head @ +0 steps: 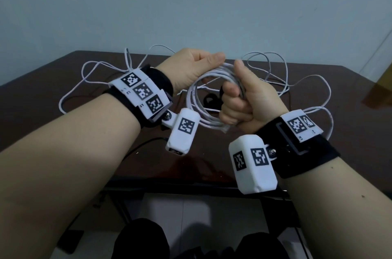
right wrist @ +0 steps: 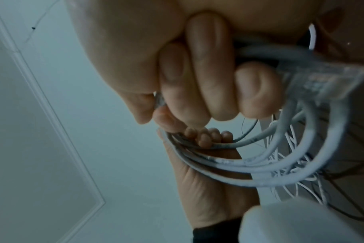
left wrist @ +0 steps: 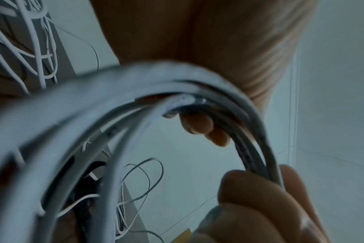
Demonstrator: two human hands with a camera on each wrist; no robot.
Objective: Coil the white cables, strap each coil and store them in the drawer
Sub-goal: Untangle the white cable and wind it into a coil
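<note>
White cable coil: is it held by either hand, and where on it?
Both. The right hand fists round the cable coil's right side; the left hand pinches its top.

Both forearms bare. Each wrist carries a black strap (head: pixel 305 152) with a white plate of black-and-white square markers (head: pixel 141 91) and a white camera housing (head: pixel 183 131) joined by a metal ball stud; legs apparently in dark trousers (head: pixel 144 237)
</note>
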